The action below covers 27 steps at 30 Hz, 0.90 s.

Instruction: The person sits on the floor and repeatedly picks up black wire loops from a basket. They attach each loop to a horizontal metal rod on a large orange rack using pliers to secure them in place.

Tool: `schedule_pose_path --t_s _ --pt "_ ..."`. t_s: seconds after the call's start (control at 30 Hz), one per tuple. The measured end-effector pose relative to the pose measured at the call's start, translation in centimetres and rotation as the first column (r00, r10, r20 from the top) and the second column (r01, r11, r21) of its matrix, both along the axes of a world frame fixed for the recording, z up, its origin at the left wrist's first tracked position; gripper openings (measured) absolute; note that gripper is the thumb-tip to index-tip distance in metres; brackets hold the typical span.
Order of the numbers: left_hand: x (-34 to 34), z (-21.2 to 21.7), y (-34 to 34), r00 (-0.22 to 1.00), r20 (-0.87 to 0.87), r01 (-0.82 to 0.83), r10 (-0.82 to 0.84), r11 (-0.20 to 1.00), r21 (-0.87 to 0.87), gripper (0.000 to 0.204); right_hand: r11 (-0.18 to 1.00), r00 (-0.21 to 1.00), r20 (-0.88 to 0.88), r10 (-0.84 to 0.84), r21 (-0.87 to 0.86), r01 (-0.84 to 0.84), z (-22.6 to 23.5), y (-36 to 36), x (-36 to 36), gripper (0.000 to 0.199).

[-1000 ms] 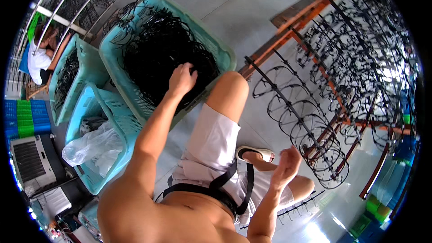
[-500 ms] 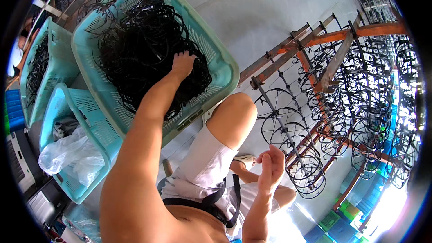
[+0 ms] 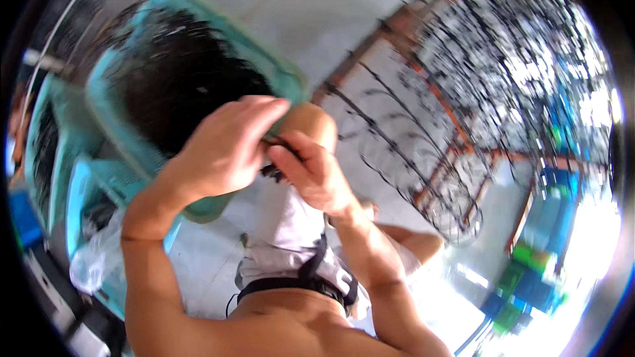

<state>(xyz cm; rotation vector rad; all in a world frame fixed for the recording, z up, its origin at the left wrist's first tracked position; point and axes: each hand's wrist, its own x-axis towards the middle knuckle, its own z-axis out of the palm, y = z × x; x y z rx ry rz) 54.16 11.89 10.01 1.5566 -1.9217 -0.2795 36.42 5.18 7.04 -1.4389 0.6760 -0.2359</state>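
My left hand (image 3: 228, 145) and my right hand (image 3: 317, 175) meet in front of my raised knee. Thin black strips (image 3: 272, 172) show between them, with short ends hanging below. The right hand is closed around them. Motion smears the left fingers, which bend over the strips from the left side. Behind the left hand, a large turquoise plastic basket (image 3: 289, 74) holds a tangled heap of the same black strips (image 3: 192, 79). Whether the strips are one piece or several is hidden by the fingers.
At left stand another turquoise basket (image 3: 40, 119) of dark strips and a blue one (image 3: 74, 205) with a clear plastic bag (image 3: 99, 258). To the right, a reddish-brown rack (image 3: 436, 89) carries many black rings and hooks. Blue and green crates (image 3: 522, 284) sit beyond it.
My left hand has come out of the basket toward my body. My right hand has risen to meet it and closed on black strips. The view has shifted and blurred.
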Motion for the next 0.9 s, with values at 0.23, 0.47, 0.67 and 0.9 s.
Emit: schedule_pose_path --t_s 0.23,0.47,0.67,0.9 --pt "-7.4 1.4 0.8 0.34 -0.843 0.818 0.418 0.311 0.484 0.079 0.909 0.99 0.138 -0.043 -0.406 0.096 3.7 3.1 -12.4 0.018" --pt "-13.5 -1.8 1.2 0.4 -0.852 0.886 0.339 -0.382 0.264 0.034 0.907 0.915 0.354 -0.193 -0.292 0.304 2.1 6.3 -21.8 0.014" --pt "-17.0 -2.1 0.5 0.206 -0.876 0.768 0.436 -0.627 -0.131 0.031 0.781 0.906 0.422 -0.008 0.569 -0.258 0.5 5.5 -26.5 0.028" --pt "-21.5 -0.8 0.2 0.19 -0.914 0.812 0.358 -0.581 -0.059 0.048 0.862 0.849 0.383 0.363 0.209 -0.463 1.6 2.4 -27.8 0.033"
